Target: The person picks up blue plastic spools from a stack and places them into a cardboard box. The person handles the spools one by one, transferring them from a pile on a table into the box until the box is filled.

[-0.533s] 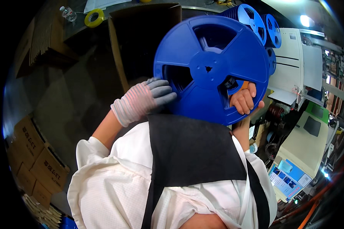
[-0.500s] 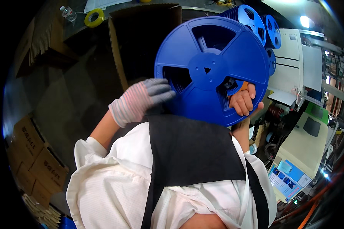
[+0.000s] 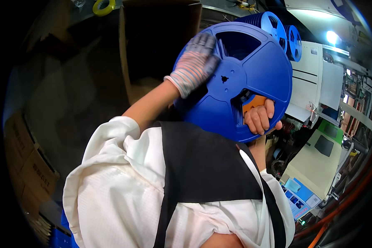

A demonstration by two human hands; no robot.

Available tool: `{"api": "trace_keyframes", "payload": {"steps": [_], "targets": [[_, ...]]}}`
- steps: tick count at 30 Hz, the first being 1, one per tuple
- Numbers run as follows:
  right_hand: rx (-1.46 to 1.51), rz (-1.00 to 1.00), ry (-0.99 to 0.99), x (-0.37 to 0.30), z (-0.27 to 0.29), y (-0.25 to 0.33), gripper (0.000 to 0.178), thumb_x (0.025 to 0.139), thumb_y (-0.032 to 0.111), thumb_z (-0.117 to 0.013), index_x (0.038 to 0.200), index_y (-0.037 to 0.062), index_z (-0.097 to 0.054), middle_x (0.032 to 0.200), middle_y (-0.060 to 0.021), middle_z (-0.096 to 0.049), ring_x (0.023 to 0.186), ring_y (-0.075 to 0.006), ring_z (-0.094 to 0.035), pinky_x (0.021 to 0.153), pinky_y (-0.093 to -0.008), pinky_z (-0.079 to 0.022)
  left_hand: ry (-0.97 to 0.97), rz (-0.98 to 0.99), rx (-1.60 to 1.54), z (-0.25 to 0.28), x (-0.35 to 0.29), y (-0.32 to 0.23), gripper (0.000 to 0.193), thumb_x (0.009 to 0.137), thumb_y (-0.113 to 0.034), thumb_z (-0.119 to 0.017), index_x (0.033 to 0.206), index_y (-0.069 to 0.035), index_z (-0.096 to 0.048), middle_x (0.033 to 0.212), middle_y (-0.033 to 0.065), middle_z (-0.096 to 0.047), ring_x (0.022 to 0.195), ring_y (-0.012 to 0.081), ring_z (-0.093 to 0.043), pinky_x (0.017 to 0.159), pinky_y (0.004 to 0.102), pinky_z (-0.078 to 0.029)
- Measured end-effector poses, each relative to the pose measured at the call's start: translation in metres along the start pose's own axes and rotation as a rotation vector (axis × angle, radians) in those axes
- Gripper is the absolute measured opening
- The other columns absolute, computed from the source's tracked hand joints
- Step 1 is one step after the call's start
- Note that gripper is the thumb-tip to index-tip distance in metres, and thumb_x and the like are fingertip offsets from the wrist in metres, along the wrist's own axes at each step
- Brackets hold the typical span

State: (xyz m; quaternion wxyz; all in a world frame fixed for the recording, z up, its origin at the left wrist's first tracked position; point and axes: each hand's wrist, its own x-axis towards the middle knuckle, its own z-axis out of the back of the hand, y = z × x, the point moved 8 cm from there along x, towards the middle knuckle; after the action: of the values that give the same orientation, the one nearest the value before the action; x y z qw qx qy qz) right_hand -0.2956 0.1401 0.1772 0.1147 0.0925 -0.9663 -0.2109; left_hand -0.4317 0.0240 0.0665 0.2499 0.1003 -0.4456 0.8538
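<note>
A large blue reel (image 3: 239, 78) was held upright in front of the chest. It was gripped at its lower rim by the bare right hand (image 3: 259, 118), while the gloved left hand (image 3: 194, 64) was laid flat, fingers open, against its upper-left face.

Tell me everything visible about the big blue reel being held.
The large round blue plastic reel has a flat flange with wedge-shaped cut-outs around a small centre hub. It is held up nearly face-on, slightly tilted. The gloved left hand lies flat on its upper left; the bare right hand grips through a lower cut-out at the rim.
</note>
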Motion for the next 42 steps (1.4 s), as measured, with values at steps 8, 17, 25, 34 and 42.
{"api": "trace_keyframes", "payload": {"steps": [8, 17, 25, 34, 42], "targets": [[-0.036, 0.072, -0.111, -0.012, 0.004, 0.008, 0.031, 0.085, 0.022, -0.068, 0.09, 0.0088, -0.04, 0.056, 0.0002, -0.048, 0.044, -0.0098, -0.049, 0.043, -0.0235, -0.041, 0.388, 0.193, -0.146, -0.012, 0.001, 0.022, 0.057, 0.097, -0.038, -0.041, 0.141, -0.001, -0.04, 0.146, 0.0212, -0.038, 0.137, 0.0346, -0.035, 0.115, 0.04, -0.025], [0.138, 0.221, 0.053, -0.035, 0.022, 0.021, 0.029, 0.089, 0.017, -0.067, 0.093, 0.0077, -0.04, 0.061, -0.0043, -0.055, 0.048, -0.013, -0.057, 0.047, -0.0261, -0.048, 0.171, 0.677, -1.174, 0.028, -0.071, 0.062, 0.078, 0.089, -0.047, -0.065, 0.148, -0.007, -0.033, 0.141, 0.0134, -0.046, 0.132, 0.022, -0.04, 0.112, 0.0345, -0.029], [0.185, 0.271, -0.064, -0.042, 0.026, 0.018, 0.029, 0.09, 0.019, -0.066, 0.092, 0.0087, -0.039, 0.058, 0.0006, -0.049, 0.044, -0.0081, -0.05, 0.042, -0.021, -0.041, 0.143, 0.597, -1.093, 0.06, -0.066, 0.052, 0.079, 0.09, -0.055, -0.058, 0.148, -0.008, -0.033, 0.143, 0.0164, -0.044, 0.135, 0.0302, -0.038, 0.114, 0.0389, -0.027], [0.167, 0.276, -0.2, -0.05, 0.032, 0.017, 0.031, 0.089, 0.019, -0.067, 0.093, 0.0086, -0.038, 0.058, 0.0017, -0.047, 0.046, -0.0077, -0.048, 0.045, -0.0226, -0.04, 0.395, 0.231, -0.419, 0.066, -0.09, 0.043, 0.061, 0.091, -0.027, -0.057, 0.145, -0.006, -0.037, 0.149, 0.0198, -0.036, 0.141, 0.0357, -0.029, 0.114, 0.0413, -0.026], [0.17, 0.287, -0.214, -0.055, 0.032, 0.017, 0.031, 0.089, 0.02, -0.067, 0.094, 0.0084, -0.038, 0.06, 0.0016, -0.045, 0.048, -0.0079, -0.047, 0.047, -0.0234, -0.04, 0.639, -0.467, 0.068, 0.069, -0.11, -0.015, 0.055, 0.076, -0.003, -0.062, 0.129, -0.011, -0.052, 0.133, 0.0155, -0.052, 0.132, 0.0358, -0.042, 0.113, 0.0531, -0.029]]}}
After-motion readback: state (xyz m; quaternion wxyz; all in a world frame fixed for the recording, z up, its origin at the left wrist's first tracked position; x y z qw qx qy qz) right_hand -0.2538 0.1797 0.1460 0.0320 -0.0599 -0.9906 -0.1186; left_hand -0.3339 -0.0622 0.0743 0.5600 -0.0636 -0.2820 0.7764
